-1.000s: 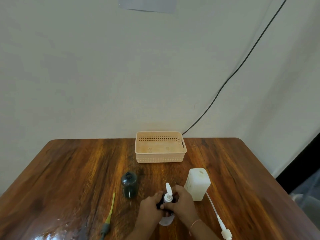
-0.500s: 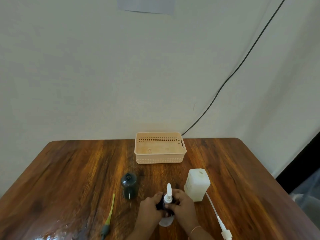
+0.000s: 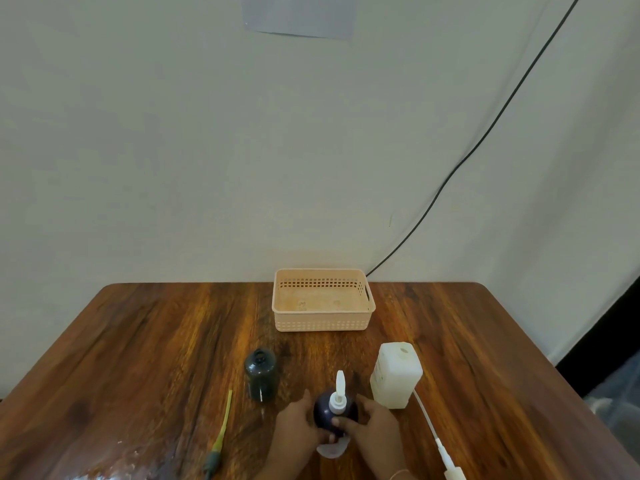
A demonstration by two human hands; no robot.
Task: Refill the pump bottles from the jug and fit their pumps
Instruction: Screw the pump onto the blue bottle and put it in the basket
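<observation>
A dark blue pump bottle [image 3: 325, 412] stands near the table's front edge with a white pump [image 3: 339, 393] seated in its neck, nozzle pointing away from me. My left hand [image 3: 298, 433] holds the bottle's left side and my right hand [image 3: 375, 429] holds its right side. A second dark bottle [image 3: 261, 374], open and without a pump, stands to the left. The white jug [image 3: 396, 375] stands to the right, uncapped. A loose white pump with a long tube [image 3: 437, 445] lies at the front right.
A peach plastic basket [image 3: 323, 322] sits at the back of the wooden table [image 3: 156, 341]. A yellow-green pump tube [image 3: 221, 434] lies at the front left. A small white disc [image 3: 332, 450] rests under my hands. Wet patches shine at the front left corner.
Both hands slid down from the pump collar to the bottle's sides. The pump nozzle stays pointing away. Nothing else on the table moved.
</observation>
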